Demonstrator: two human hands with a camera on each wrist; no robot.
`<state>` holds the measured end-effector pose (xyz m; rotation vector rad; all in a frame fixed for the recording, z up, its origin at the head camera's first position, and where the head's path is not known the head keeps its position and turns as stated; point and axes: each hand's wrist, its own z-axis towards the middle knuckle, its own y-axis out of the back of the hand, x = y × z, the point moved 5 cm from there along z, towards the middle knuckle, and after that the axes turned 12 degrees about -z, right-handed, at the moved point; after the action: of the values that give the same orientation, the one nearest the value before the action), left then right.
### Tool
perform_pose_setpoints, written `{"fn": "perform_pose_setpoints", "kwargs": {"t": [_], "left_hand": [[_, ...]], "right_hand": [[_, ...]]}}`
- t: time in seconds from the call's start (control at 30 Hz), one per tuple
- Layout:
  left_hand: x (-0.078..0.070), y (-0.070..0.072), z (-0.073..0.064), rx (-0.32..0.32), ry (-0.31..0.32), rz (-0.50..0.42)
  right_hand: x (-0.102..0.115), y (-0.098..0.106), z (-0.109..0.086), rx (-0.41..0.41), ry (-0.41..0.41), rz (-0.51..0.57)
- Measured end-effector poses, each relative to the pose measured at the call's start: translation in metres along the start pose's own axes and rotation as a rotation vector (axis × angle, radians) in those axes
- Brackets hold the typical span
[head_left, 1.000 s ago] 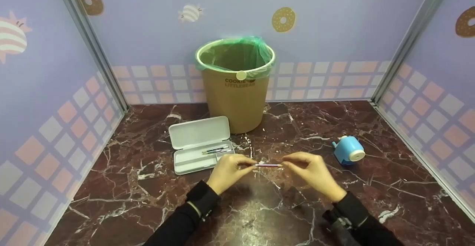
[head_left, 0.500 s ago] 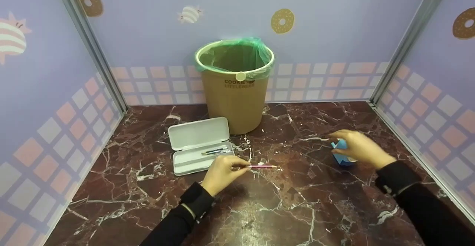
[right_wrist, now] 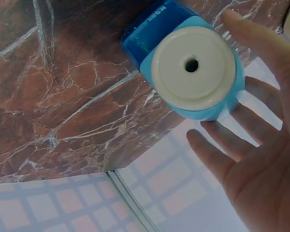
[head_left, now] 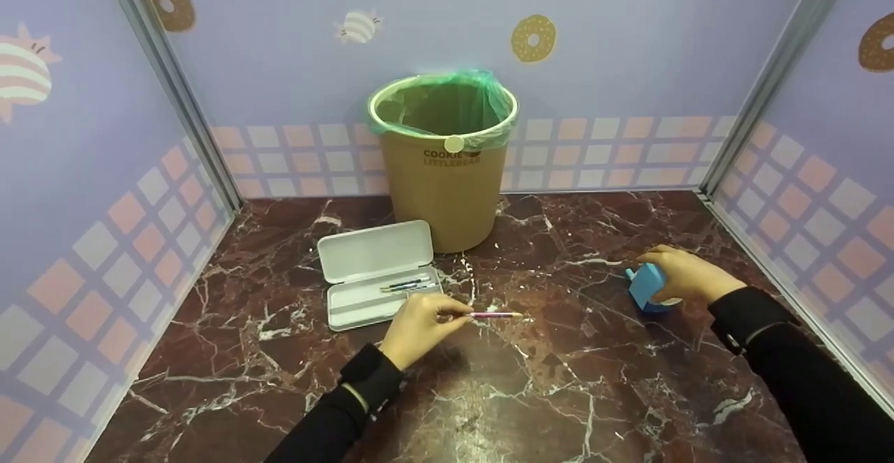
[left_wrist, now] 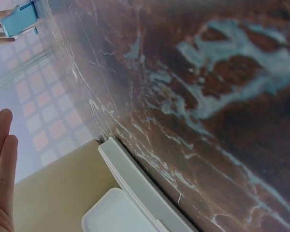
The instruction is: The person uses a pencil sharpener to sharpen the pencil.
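Observation:
My left hand (head_left: 424,328) pinches the rear end of a purple-pink pencil (head_left: 496,314) between thumb and fingertips. Its bare wooden tip points right, over the table. At the right, my right hand (head_left: 688,274) is round a blue hand-crank pencil sharpener (head_left: 647,285), thumb on one side and fingers on the other. The right wrist view shows the sharpener's round cream face (right_wrist: 193,67) with a dark hole in its middle. Finger contact on its far side is partly hidden. The left wrist view shows a few left fingers (left_wrist: 4,164) extended; the pencil is out of that view.
An open white pencil case (head_left: 374,246) lies left of centre, holding a few pencils (head_left: 406,285). Behind it stands a tan bin (head_left: 447,190) with a green liner. Patterned walls (head_left: 607,65) enclose the dark marble table (head_left: 489,407); pale specks lie around its middle.
My right hand has left the pencil's tip and moved right to the sharpener, settling round it. The left hand keeps the pencil, having shifted slightly left.

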<state>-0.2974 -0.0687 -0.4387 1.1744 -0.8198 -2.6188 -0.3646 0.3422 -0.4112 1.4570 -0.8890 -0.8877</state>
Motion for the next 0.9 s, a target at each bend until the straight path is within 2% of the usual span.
{"fn": "perform_pose_setpoints", "kwargs": {"t": [0.27,0.5,0.7,0.9], "left_hand": [[0.001,0.001,0.000,-0.004,0.006,0.012],[0.001,0.001,-0.001,0.001,0.009,0.016],[0.002,0.002,-0.002,0.003,0.025,0.023],[0.003,0.001,-0.003,0.000,0.018,0.045]], "right_hand": [[0.002,0.003,0.002,0.003,0.063,-0.007],[0.007,0.005,0.003,0.047,0.016,-0.063],[0.027,0.016,0.009,0.040,-0.002,-0.108],[0.057,0.026,0.017,0.012,-0.022,-0.157]]}}
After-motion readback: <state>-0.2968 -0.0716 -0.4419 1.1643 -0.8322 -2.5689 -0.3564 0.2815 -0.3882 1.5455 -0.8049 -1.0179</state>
